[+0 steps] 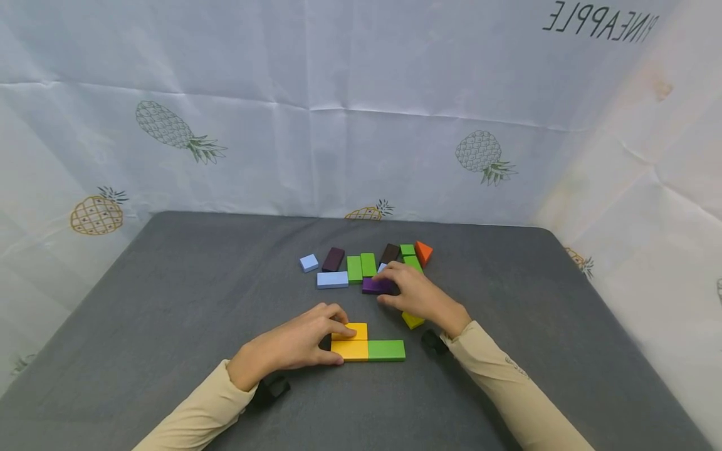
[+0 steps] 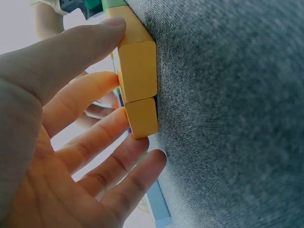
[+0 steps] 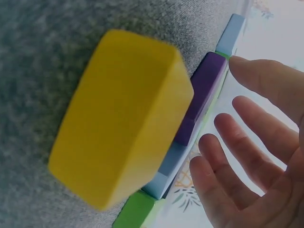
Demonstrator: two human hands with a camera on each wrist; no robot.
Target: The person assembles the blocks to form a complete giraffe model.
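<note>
Two orange-yellow blocks lie side by side, a near one [image 1: 351,352] and a far one [image 1: 358,328]; a green block [image 1: 387,351] adjoins the near one's right end. My left hand [image 1: 299,338] rests at their left, thumb touching the near block and fingers over the far one. In the left wrist view those fingers [image 2: 78,142] are spread and only loosely bent. My right hand [image 1: 422,294] hovers over a purple block [image 1: 372,286], fingers parted, nothing gripped. In the right wrist view a gap shows between most fingertips and the purple block [image 3: 204,90]. A yellow block [image 1: 413,321] lies beneath that wrist.
Farther back are light blue blocks [image 1: 333,280], dark brown blocks [image 1: 333,259], green blocks [image 1: 354,269] and an orange triangular block [image 1: 424,253]. All lie on a grey cloth-covered table [image 1: 197,300], with a pineapple-print curtain [image 1: 338,156] behind.
</note>
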